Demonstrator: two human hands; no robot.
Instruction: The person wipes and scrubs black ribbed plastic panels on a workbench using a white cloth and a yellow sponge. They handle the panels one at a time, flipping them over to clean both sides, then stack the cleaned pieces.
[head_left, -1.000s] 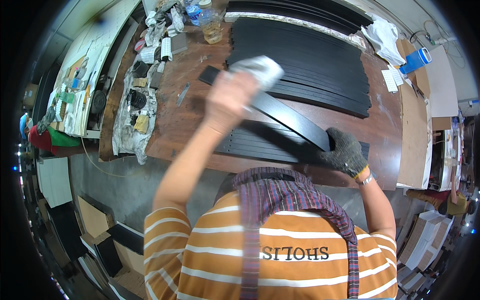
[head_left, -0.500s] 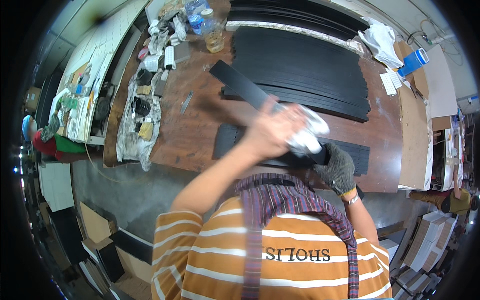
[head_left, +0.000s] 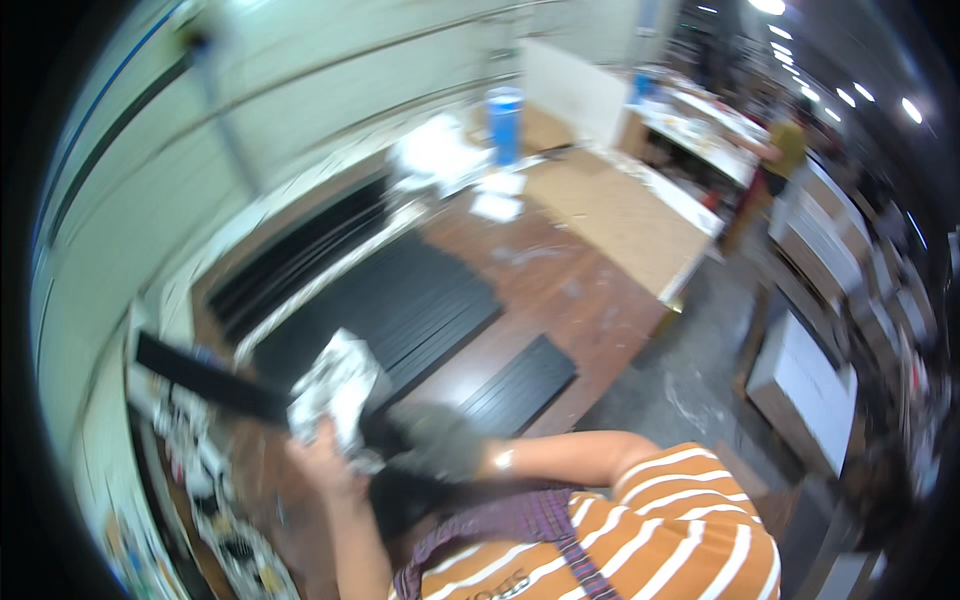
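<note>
My bare left hand (head_left: 325,462) is closed on a crumpled white cloth (head_left: 338,385), which lies against a long black strip (head_left: 205,380). The strip sticks out past the cloth toward the left, tilted, above the table. Close by, my right hand (head_left: 432,440) in a dark grey knit glove grips the strip nearer my body; motion smears its fingers. Beyond my hands, many black strips (head_left: 385,300) lie side by side on the brown table (head_left: 590,290). A smaller row of black strips (head_left: 525,385) lies nearer to me, past the gloved hand.
A blue container (head_left: 504,125) stands by a white bundle (head_left: 437,155) at the back. Brown board (head_left: 610,215) covers the table's right end. Tools and rags (head_left: 215,500) line the left side. White boxes (head_left: 800,390) stand on the floor at right; a person (head_left: 785,150) works farther off.
The view has swung to the right and tilted up. The strip's free end now points left, with the cloth still around it in my left hand and the gloved hand beside it.
</note>
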